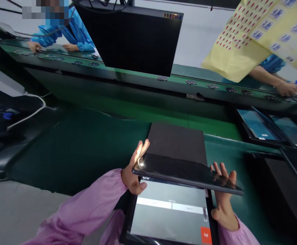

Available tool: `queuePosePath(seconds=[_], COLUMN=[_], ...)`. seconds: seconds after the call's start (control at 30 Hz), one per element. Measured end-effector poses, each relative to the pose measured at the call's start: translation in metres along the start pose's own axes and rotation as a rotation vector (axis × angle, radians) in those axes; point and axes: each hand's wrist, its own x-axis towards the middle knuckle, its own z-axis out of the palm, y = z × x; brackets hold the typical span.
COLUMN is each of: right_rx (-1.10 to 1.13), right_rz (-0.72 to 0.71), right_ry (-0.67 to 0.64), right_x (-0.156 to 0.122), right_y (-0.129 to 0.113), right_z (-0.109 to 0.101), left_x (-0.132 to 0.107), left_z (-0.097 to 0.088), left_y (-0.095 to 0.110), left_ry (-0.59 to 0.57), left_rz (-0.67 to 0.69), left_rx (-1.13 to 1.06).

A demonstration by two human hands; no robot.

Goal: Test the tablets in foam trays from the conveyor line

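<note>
A tablet (169,221) with a lit screen reading "Flash Test" and an orange-red button at its lower right is tilted towards me. Just above its top edge lies a dark glossy slab (186,171) with a bright light at its left end; whether the two are joined I cannot tell. My left hand (135,172) grips the upper left side, thumb in front, with light glowing on its fingers. Along the right edge, my right hand (223,199) holds the tablet, thumb at the rim and fingers spread behind the slab. A flat dark grey panel (177,139) lies beyond.
A black monitor (133,41) hangs ahead. Small parts (191,82) line the green conveyor (138,76). More tablets (259,124) lie at the right in black trays. Co-workers' hands (70,47) and a forearm (268,78) are across the line. Yellow sticker sheets (237,44) hang upper right.
</note>
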Motion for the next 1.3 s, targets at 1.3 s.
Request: queuePosePath(seconds=[1.3], right_rx=[-0.416], right_rz=[0.357], right_ry=[0.250], right_x=[0.104], right_y=[0.003], right_z=[0.002], left_x=[0.077], left_z=[-0.046], left_y=[0.012], left_ry=[-0.357], left_rz=[-0.381], left_rx=[-0.005])
